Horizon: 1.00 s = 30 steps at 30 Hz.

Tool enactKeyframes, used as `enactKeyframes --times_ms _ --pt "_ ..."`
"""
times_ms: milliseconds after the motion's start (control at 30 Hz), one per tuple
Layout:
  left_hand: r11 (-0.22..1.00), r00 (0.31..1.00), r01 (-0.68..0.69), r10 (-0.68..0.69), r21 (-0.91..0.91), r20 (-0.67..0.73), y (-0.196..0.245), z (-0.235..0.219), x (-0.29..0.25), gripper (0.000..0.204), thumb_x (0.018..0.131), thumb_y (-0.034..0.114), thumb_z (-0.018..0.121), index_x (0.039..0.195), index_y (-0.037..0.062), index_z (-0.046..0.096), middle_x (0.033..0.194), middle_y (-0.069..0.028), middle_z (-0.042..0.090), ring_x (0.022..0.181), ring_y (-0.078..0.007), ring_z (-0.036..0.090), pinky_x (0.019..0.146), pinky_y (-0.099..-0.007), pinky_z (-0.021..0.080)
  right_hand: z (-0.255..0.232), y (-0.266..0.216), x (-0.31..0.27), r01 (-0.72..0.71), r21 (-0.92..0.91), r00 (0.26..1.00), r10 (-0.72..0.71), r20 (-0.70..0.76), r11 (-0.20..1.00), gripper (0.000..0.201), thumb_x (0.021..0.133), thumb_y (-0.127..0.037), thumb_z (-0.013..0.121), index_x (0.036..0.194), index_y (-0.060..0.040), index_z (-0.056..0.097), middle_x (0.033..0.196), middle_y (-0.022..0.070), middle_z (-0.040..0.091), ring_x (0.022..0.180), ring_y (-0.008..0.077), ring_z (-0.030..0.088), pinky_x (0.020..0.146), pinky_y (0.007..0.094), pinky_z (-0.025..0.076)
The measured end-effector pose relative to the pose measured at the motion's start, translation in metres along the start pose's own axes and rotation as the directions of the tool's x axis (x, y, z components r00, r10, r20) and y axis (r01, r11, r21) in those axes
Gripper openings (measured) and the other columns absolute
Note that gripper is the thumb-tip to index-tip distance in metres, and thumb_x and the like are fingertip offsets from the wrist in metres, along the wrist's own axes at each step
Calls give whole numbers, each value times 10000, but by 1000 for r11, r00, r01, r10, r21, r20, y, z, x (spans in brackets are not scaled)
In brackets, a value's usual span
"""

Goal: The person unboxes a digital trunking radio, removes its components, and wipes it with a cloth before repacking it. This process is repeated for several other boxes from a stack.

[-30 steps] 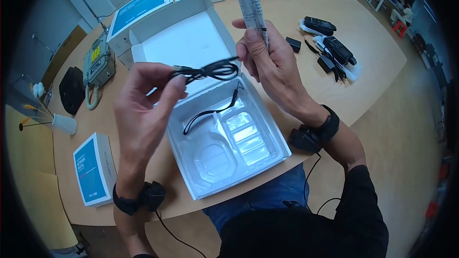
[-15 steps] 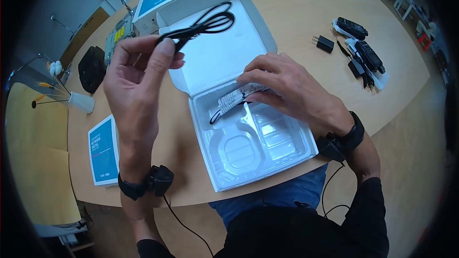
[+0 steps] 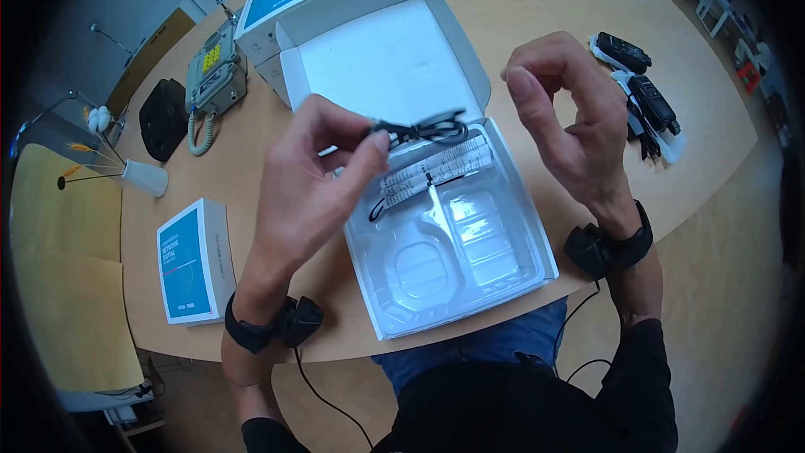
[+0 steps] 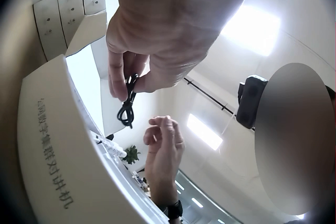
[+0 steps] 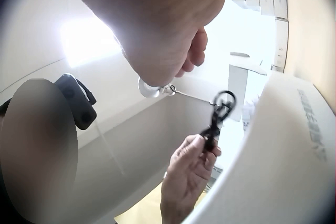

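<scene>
**Black cable held up high over the far part of the open box**

I am watching from far away. By the left edge of the table [image 3: 537, 0] stands a white vase [image 3: 146, 177]. Nearer the person is a blue and white box [image 3: 184, 264], and farther back is a phone [image 3: 220, 71].

Next comes the left hand [image 3: 306, 180]. Its thumb and fingers pinch one end of a black cable [image 3: 440, 127]. The loops stick out to the right, over the far part of the open white box [image 3: 527, 201]. I think the loops could sag or slip, because only one end is pinched. If the hand dips too soon, they could snag on the box's side.

The open box sits close to the table's near edge, with its lid up at the back. A bump from an arm could push it over that edge. In the far part of its clear tray [image 3: 419, 275] lies some printed paper [image 3: 436, 169]. A small black loop [image 3: 376, 210] pokes out at the paper's left end. The paper looks light, so a hard push from above could crumple it. A tug on the loop could drag it crooked.

To the right, the right hand [image 3: 579, 109] is up in the air beyond the box's right side. Its fingers bend loosely, and I see nothing in them. If it swung left fast, it could knock the lid. Two black radios [image 3: 654, 105] lie farther right, toward the table's right edge.
</scene>
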State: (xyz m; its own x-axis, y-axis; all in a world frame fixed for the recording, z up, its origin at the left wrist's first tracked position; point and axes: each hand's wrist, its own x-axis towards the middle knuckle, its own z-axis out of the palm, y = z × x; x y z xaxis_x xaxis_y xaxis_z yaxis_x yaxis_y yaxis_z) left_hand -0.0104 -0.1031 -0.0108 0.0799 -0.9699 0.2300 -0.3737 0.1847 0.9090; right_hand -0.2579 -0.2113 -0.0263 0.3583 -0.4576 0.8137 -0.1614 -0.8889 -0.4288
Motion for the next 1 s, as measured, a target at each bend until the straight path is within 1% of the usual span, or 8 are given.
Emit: enactKeyframes --times_ms 100,167,267,367,633,767,867,1000 --pt "927 936 48 -171 371 306 8 -2 0 181 944 72 729 1029 -34 608 981 -117 700 851 -141 703 755 -286 574 1 -8 3 11 -8 961 -8 277 1000 239 871 -208 807 993 -42 685 927 72 688 702 153 641 583 288 517" --pt "872 912 46 -236 487 336 13 6 -8 226 898 99 776 1011 -27 626 960 -107 677 826 -170 692 747 -314 556 8 -4 -6 7 4 917 -8 399 1000 266 846 -212 817 995 -38 683 970 77 694 794 196 667 661 334 539" --pt "615 951 -279 72 738 300 17 18 -17 247 843 105 791 1030 8 662 929 -93 634 864 -268 636 767 -397 529 13 -1 -14 86 -55 759 -30 651 995 184 826 -152 784 968 -51 724 993 62 703 946 259 645 871 397 510" --pt "602 894 -441 226 665 388 13 18 -14 217 830 52 773 1025 15 685 947 -83 638 904 -255 623 768 -395 526 14 -2 -17 150 -64 745 -71 663 987 130 845 -144 758 949 -67 766 979 58 715 933 238 646 874 375 483" --pt "528 875 -484 271 698 401 -7 31 -14 205 762 -3 778 952 15 703 988 -75 620 897 -258 591 771 -393 523 15 -5 -18 149 -113 720 -30 693 982 136 857 -118 758 981 -64 776 1002 36 724 971 200 651 875 349 489" --pt "549 889 -456 247 700 385 -11 28 -15 190 777 13 773 951 24 696 958 -80 601 924 -258 588 764 -401 517 4 3 -7 -4 -79 938 31 345 997 124 893 -87 729 1007 -41 742 1000 58 734 881 205 698 748 316 580" --pt "549 910 -414 222 726 351 -8 23 -14 198 792 28 771 977 41 699 938 -83 591 916 -267 597 766 -411 512 -25 40 15 -87 -514 986 148 79 853 216 1032 -201 603 1092 -26 714 960 125 738 703 237 707 676 368 569" --pt "562 905 -416 182 714 385 -5 2 -10 202 808 87 776 993 49 702 929 -95 593 880 -289 620 764 -420 508 -59 79 0 -65 -796 868 427 253 602 306 966 -247 669 1167 -17 692 1075 186 710 1010 353 669 897 439 532"
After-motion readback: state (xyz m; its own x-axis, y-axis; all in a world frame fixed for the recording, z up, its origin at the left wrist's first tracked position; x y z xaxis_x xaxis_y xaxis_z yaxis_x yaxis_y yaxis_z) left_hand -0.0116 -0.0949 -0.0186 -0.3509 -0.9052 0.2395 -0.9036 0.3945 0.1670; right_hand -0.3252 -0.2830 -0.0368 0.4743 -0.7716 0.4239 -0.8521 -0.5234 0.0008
